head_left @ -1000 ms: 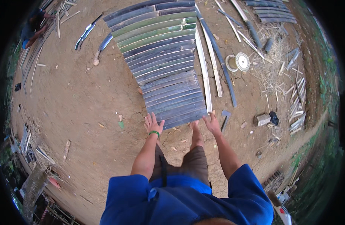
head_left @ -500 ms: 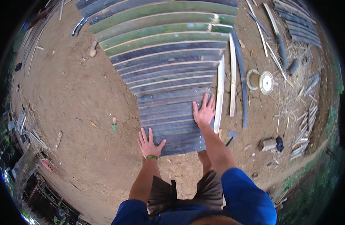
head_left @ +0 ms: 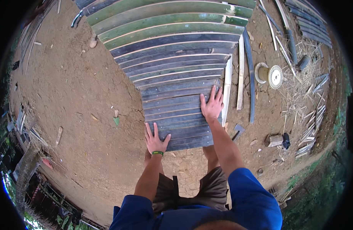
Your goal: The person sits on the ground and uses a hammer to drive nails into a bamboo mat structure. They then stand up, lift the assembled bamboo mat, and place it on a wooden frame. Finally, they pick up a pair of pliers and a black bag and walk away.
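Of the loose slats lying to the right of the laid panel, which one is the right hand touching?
The pale slat directly against the panel's right edge: the right hand has its fingers at it. The other pale slat and the dark curved slat lie farther right, untouched.

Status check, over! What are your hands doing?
Left hand flat on slat mat, near edge. Right hand flat, farther up. Both open. Loose slat beside right hand.

A mat of split bamboo slats (head_left: 172, 73) lies flat on the dirt ground (head_left: 69, 88), side by side, green far off, dark grey-blue nearer.
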